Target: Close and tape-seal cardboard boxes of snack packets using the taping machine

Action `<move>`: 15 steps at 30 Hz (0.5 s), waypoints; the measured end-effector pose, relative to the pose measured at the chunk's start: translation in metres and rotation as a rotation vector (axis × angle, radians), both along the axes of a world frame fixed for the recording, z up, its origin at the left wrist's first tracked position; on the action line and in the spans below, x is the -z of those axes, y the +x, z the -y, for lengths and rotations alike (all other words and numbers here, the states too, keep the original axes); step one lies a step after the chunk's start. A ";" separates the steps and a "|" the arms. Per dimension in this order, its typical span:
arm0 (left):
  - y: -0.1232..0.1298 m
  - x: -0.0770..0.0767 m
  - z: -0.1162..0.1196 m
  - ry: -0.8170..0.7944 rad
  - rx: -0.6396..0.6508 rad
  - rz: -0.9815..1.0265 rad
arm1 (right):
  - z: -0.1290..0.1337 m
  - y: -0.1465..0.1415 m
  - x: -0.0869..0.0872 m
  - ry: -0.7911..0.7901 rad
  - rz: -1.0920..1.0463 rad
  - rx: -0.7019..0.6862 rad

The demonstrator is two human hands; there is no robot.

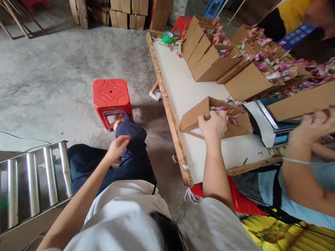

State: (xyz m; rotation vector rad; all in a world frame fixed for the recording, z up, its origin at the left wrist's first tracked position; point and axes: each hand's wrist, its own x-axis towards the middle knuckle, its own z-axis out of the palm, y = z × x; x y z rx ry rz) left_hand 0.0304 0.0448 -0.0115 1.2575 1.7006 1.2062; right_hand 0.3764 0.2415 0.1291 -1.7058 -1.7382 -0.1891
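Note:
My right hand [214, 125] grips the near wall of an open cardboard box [195, 116] on the white-topped table [183, 87], fingers over its rim. Small pink-and-purple wrapped packets [231, 118] show inside, and part of a white label shows on the box's side. My left hand [119, 146] hangs over my dark trousers with nothing in it, its fingers loosely bent. Beside the box stands a scale [272, 129] with a lit display. On it rests another cardboard box [303, 101], touched by a co-worker's hand [314, 125].
More open boxes [209, 52] full of packets crowd the table's far side, beside a green tape roll [167, 37]. A red stool [111, 92] stands on the floor ahead. A roller conveyor [34, 184] lies at my left. Stacked cartons [128, 14] are at the back.

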 end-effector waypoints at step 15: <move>0.134 -0.016 -0.093 -0.733 0.585 1.289 | 0.185 0.003 -0.069 -0.072 0.033 -0.821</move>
